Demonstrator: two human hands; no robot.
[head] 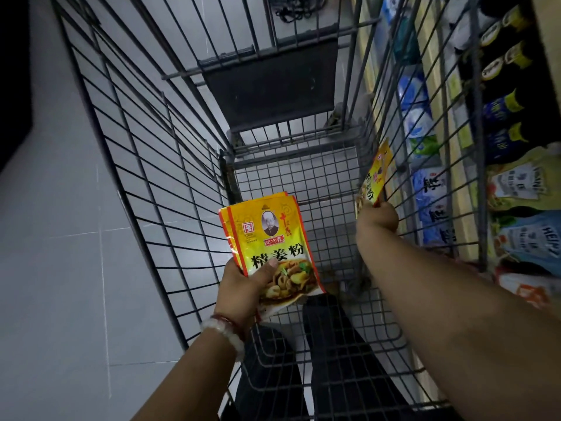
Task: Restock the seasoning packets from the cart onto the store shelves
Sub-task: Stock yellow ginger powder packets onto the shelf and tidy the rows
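Yellow seasoning packets [274, 247] sat fanned in the left hand [243, 287] at lower centre of the frame — at least two, edges offset, the front one printed with a portrait and a dish of food. Left thumb pressed across the front packet, fingers curled behind the stack. A beaded bracelet [224, 326] ringed that wrist.

Right hand [376, 221] was at centre right, inside the wire cart [145, 165], fingers closed on the bottom edge of a single yellow packet [373, 177] held upright against the cart's right wall. How the fingertips lay could not be told; they faced away.

Through the mesh on the right side of the frame stood store shelves [455, 189] — dark bottles with yellow caps at upper right, blue and white pouches below, Heinz pouches at right edge. Grey tiled floor [60, 238] filled the left.
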